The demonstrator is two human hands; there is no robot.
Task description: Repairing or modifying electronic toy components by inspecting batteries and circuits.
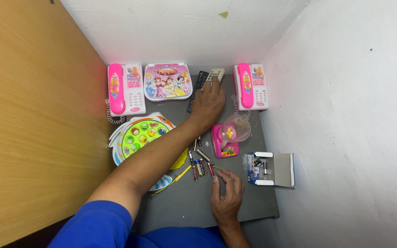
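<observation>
A: What's nearest?

B: The right hand rests on the grey desk, fingers loosely curled, fingertips touching the batteries. It holds nothing I can see. They lie side by side, long axes running roughly near to far.

A: And the box?

B: An open battery box lies just right of them.

A: The left hand?

B: The arm stretches far across, past the fishing toy. The left hand lies palm down, fingers spread, on two remotes, which point away toward the back wall.

A: Around it?

B: Two pink toy phones, a toy laptop, a white wall on the right, and a wooden panel on the left.
</observation>
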